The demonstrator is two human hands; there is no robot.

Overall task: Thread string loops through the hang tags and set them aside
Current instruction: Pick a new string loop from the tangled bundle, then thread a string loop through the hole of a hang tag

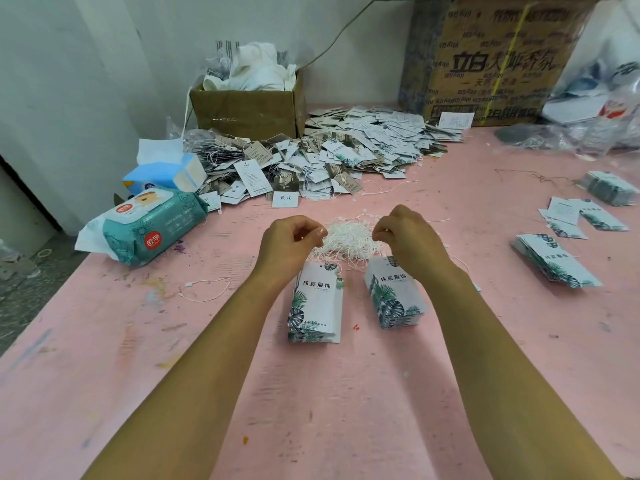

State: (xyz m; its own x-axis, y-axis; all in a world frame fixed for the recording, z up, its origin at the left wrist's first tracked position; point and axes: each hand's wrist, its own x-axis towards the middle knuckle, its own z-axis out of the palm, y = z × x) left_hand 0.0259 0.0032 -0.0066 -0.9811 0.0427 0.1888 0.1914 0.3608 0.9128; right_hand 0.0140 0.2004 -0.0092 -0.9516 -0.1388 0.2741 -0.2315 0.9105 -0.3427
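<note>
A tangled bundle of white string loops [348, 237] lies on the pink table [346, 393] just beyond two stacks of leaf-printed hang tags, one on the left [317, 303] and one on the right [394, 292]. My left hand [291, 244] hovers over the left stack's top end, fingers curled, pinching strings at the bundle's left edge. My right hand [412, 237] is above the right stack, fingertips pinching strings at the bundle's right edge.
A big heap of strung tags [329, 157] spreads at the back, in front of a cardboard box [246, 109]. Wet wipes [145, 226] and a tissue pack [166, 171] lie left. More tag stacks [554, 261] sit right. One loose loop [204, 289] lies left.
</note>
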